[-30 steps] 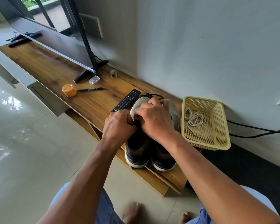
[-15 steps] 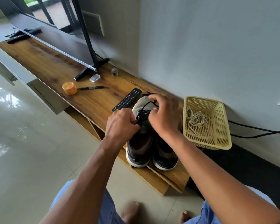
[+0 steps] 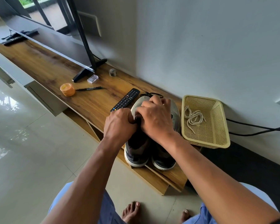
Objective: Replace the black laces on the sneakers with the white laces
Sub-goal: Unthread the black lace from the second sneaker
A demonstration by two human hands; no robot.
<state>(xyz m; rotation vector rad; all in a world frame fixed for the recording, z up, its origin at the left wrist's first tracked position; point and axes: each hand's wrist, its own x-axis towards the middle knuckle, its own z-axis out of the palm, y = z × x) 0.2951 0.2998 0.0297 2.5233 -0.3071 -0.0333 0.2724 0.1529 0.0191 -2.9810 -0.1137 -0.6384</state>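
Sneakers [image 3: 137, 149] are the landmark: the pair stands side by side at the near edge of the wooden shelf [image 3: 44, 62], heels toward the person, toes toward the wall. Just right of the pair sits the yellow basket [image 3: 220, 139] with the white laces [image 3: 193, 118] coiled loose inside, untouched. Just left of the toes lies the remote [image 3: 125, 99].

Both hands meet over the left shoe's lacing. The left hand [image 3: 118, 125] has its fingers curled tight at the shoe's throat, apparently pinching the black laces [image 3: 149, 94], while the right hand [image 3: 155, 117] arches over the tongue with curled fingers; whether it holds lace or only the upper cannot be told.

Unlacing looks like the step in hand. It should go best by steadying the shoe with one hand, loosening each crossing from the top down, and drawing the lace straight through each eyelet rather than yanking, so the tips do not snag.

Eyelets and crossings are hidden under the hands; only a loop of black lace shows beyond the toes. How much is already undone cannot be judged.
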